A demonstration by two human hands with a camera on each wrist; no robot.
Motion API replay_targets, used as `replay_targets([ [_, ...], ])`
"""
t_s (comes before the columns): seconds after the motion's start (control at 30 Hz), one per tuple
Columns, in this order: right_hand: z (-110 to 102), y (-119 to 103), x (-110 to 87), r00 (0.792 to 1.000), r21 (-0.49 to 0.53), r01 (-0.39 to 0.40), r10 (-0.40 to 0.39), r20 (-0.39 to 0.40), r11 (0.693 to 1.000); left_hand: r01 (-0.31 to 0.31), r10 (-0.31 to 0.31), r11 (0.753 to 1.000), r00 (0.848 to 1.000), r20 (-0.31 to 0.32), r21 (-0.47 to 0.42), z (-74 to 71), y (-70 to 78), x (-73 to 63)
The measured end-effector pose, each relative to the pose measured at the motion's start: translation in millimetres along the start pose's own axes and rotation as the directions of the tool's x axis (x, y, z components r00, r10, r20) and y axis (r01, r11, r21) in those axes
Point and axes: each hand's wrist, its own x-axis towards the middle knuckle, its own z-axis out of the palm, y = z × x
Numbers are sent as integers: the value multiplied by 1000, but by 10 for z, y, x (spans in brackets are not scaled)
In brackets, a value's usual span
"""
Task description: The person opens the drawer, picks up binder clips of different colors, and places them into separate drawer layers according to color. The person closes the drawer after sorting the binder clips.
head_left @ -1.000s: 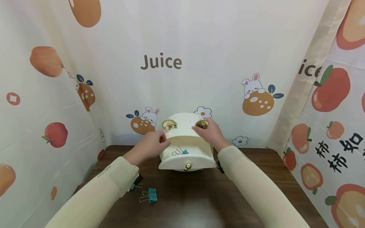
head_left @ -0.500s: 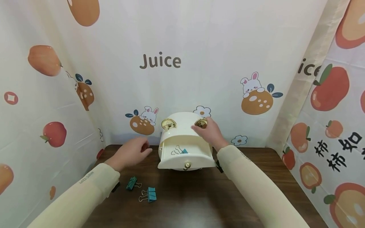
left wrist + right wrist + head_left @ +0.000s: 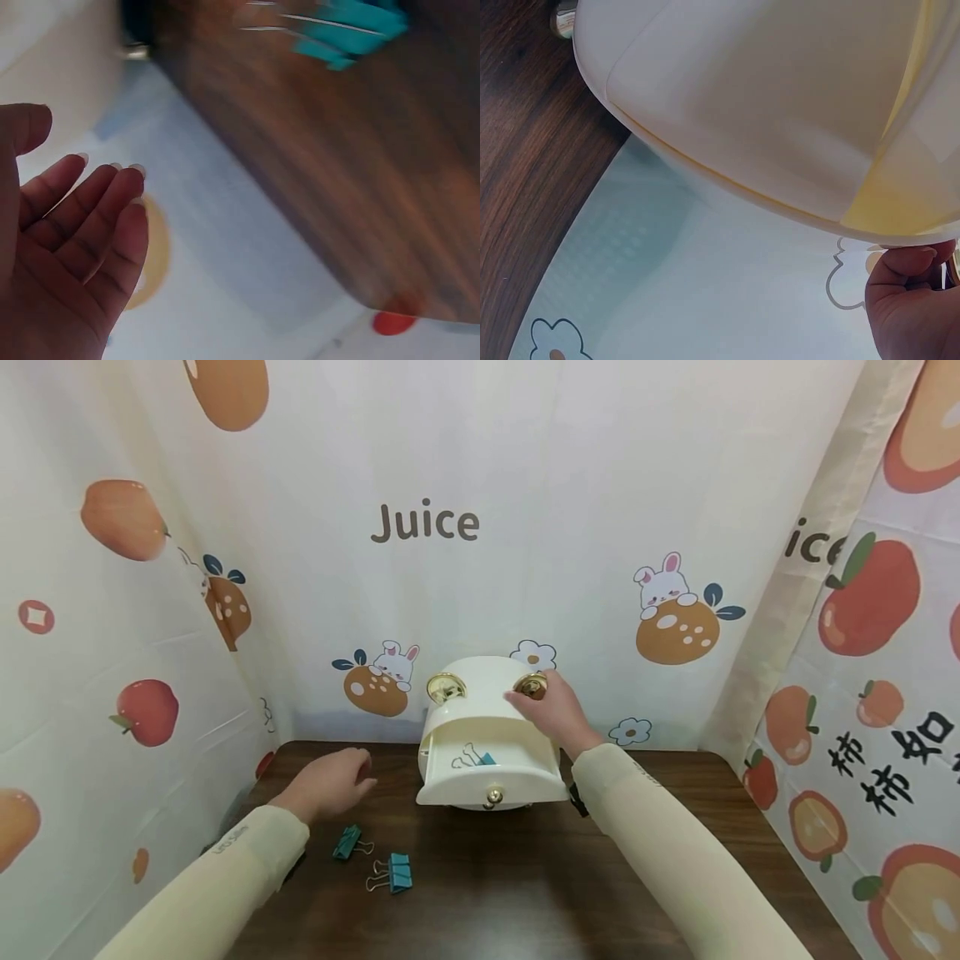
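A cream-white box [image 3: 480, 689] with a rounded top stands at the table's back, its front drawer [image 3: 491, 787] pulled out by a gold knob [image 3: 495, 796]. Inside the drawer lies a teal binder clip [image 3: 486, 759], partly hidden by the drawer front. My right hand [image 3: 557, 714] pinches the round gold fitting [image 3: 531, 687] on the box's upper right. Loosely bent and holding nothing, my left hand [image 3: 330, 781] hovers left of the box; its palm and fingers show in the left wrist view. Just below it lie a green-teal binder clip [image 3: 347, 842] and another teal clip [image 3: 401, 872].
A second gold fitting [image 3: 446, 687] sits at the box's upper left. The dark wooden table [image 3: 525, 893] ends at a fruit-printed curtain [image 3: 585, 527] behind the box. Similar curtains hang on the left and right sides.
My left hand has moved away from the drawer, leftward and then slightly down, uncovering the green-teal clip. The right hand stays at the gold fitting, and the drawer remains pulled out.
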Motion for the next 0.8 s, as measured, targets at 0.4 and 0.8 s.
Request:
replay_targets([
  [0.4,19,43,5,1000,15,-2,2,4,1000,134,-136,991,970,200,26,411,-306,-124],
  [0.8,-24,-16,-1,1000,-4,2,-2,2,1000,151,-114,983,949,294,-108,489,-239,-191],
])
